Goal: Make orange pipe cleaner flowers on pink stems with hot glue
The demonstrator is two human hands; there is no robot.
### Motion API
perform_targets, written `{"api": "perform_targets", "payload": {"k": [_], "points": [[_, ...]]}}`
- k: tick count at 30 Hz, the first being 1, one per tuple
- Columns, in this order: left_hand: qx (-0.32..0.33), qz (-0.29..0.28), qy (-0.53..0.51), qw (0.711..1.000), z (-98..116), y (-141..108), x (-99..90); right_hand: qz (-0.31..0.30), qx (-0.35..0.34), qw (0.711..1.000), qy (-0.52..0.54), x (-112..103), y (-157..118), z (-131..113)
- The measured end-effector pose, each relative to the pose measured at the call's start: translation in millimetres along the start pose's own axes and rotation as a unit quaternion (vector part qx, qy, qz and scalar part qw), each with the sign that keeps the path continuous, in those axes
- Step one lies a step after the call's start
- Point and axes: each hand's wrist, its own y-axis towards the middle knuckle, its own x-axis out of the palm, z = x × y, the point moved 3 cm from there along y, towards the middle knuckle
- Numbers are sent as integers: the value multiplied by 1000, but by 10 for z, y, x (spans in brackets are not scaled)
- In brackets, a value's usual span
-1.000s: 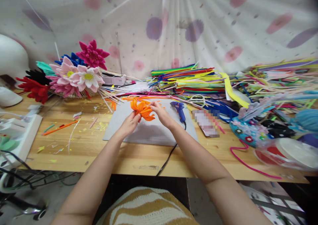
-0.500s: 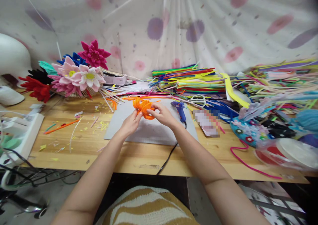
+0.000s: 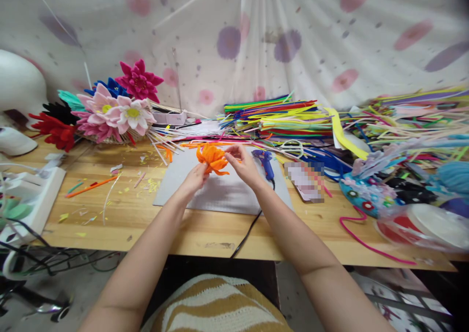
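An orange flower with many curled petals is held above a grey board. My left hand is closed on its underside, thumb and fingers pinched at the base. To the right of the petals, my right hand has its fingers bent and apart, with the fingertips close to the flower's right edge. A small bit of orange shows by the right fingers, and I cannot make out whether it belongs to the flower. A blue glue gun lies on the board just right of my right hand.
Finished felt-like flowers are bunched at the back left. Stacks of coloured pipe cleaners line the back, with scissors in front. Yellow scraps litter the left tabletop. A black cord crosses the front edge.
My right hand has drawn slightly right, off the petals it was touching. The orange flower has turned and tipped, and its petals now spread more openly in my left hand.
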Motion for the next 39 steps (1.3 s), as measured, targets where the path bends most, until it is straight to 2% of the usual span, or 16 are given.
{"api": "perform_targets", "payload": {"k": [4,8,12,17,21,25,28,33,36,39], "points": [[-66,-16,-94,993,55,-18,4,48,-24,998,-20,-71,-14,-8],[-108,-30,-178,978,117,-35,49,40,-94,991,-88,-30,14,-168],[-114,-38,-210,970,124,-22,102,14,-144,977,-156,119,113,-291],[-111,-35,-255,960,114,10,110,-9,-167,969,-180,258,197,-284],[-116,-56,-306,943,143,1,112,32,-160,973,-166,230,163,-207],[-116,-59,-331,935,147,-9,149,47,-113,982,-146,203,152,-72],[-109,-36,-313,943,120,-1,182,43,-105,984,-138,208,170,-27],[-65,28,-257,964,86,16,203,43,-128,979,-153,247,138,-74],[-30,53,-234,970,85,17,206,89,-110,981,-134,288,69,-68],[-4,74,-213,974,79,19,214,165,-54,979,-103,348,18,-6]]}}
